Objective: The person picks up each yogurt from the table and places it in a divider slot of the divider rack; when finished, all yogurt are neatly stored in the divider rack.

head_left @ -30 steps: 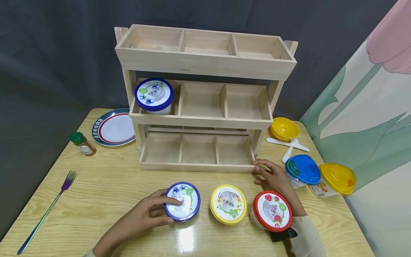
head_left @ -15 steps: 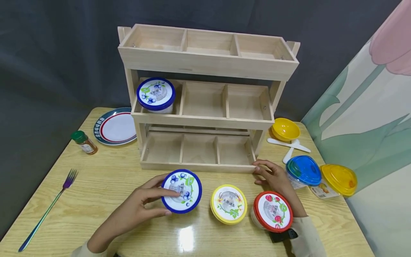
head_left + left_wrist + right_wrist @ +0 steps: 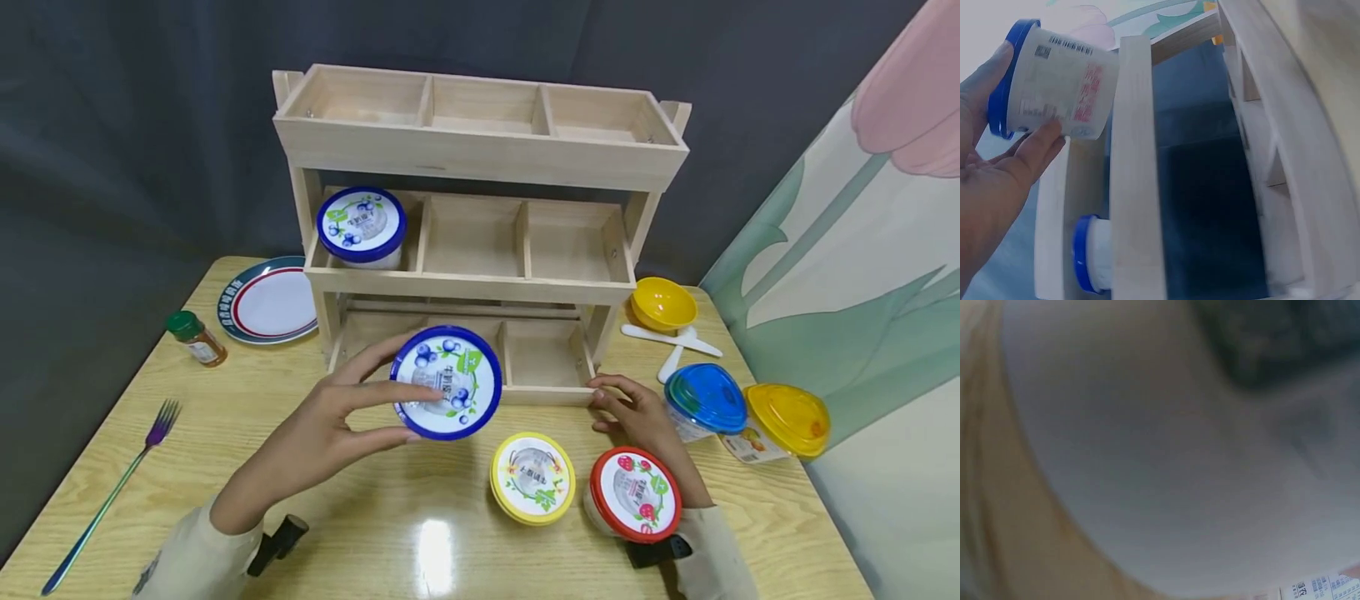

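My left hand [image 3: 322,425] holds a blue-lidded round tub [image 3: 447,383] with blueberries on its lid. In the head view the tub is raised in front of the wooden rack's bottom tier; in the left wrist view the left fingers [image 3: 1038,144] support its white side. My right hand [image 3: 633,412] touches the front right corner of the wooden rack [image 3: 465,287] with bent fingers. A yellow-lidded tub [image 3: 533,479] and a red-lidded tub [image 3: 635,495] stand on the table near me. Another blue-lidded tub [image 3: 362,225] sits in the middle tier's left compartment.
Left of the rack are a plate [image 3: 273,300], a green-capped spice jar [image 3: 197,338] and a fork [image 3: 112,496]. At right lie a yellow bowl [image 3: 663,303], white plastic utensils [image 3: 671,337], a blue-lidded container [image 3: 705,398] and a yellow-lidded container [image 3: 783,421]. A blurred pale surface fills most of the right wrist view.
My left hand has lifted the blue-lidded tub off the table and moved it up toward the rack's bottom tier. The right hand has stayed at the rack's corner.
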A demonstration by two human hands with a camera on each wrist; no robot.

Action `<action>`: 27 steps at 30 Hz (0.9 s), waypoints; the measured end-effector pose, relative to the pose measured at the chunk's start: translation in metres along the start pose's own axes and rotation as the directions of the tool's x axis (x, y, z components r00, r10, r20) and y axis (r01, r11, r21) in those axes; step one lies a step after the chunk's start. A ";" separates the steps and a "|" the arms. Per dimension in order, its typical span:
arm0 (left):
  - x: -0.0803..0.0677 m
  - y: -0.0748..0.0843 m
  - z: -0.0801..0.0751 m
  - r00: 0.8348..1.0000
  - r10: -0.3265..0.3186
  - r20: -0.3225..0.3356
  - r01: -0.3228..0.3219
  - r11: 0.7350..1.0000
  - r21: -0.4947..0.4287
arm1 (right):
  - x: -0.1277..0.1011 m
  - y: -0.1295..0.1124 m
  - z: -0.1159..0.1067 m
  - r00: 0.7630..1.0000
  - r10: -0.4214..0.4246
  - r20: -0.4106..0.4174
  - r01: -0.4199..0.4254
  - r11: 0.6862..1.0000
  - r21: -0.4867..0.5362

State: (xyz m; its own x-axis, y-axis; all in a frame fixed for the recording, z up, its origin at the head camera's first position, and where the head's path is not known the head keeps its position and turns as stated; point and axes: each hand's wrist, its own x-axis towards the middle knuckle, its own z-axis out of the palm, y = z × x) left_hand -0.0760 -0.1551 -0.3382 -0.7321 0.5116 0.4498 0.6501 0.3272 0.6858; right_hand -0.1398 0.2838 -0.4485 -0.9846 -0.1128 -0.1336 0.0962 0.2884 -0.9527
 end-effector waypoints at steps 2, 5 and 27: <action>0.011 0.001 -0.003 0.998 0.064 -0.019 -0.063 0.998 0.015 | 0.001 0.000 0.000 1.000 -0.005 0.002 0.005 1.000 -0.005; 0.028 0.004 -0.008 0.989 0.144 -0.044 -0.142 0.989 0.048 | 0.001 0.001 0.001 1.000 -0.006 0.002 0.006 1.000 -0.011; 0.109 -0.027 -0.020 0.983 -0.029 -0.181 0.001 0.988 -0.154 | 0.000 0.003 0.000 0.999 0.031 -0.013 -0.032 0.999 -0.016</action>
State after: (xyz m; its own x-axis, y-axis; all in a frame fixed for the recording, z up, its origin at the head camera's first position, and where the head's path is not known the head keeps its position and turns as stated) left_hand -0.1770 -0.1243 -0.2958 -0.7752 0.3498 0.5260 0.6106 0.2013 0.7660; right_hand -0.1396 0.2846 -0.4515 -0.9828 -0.0917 -0.1600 0.1249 0.3069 -0.9435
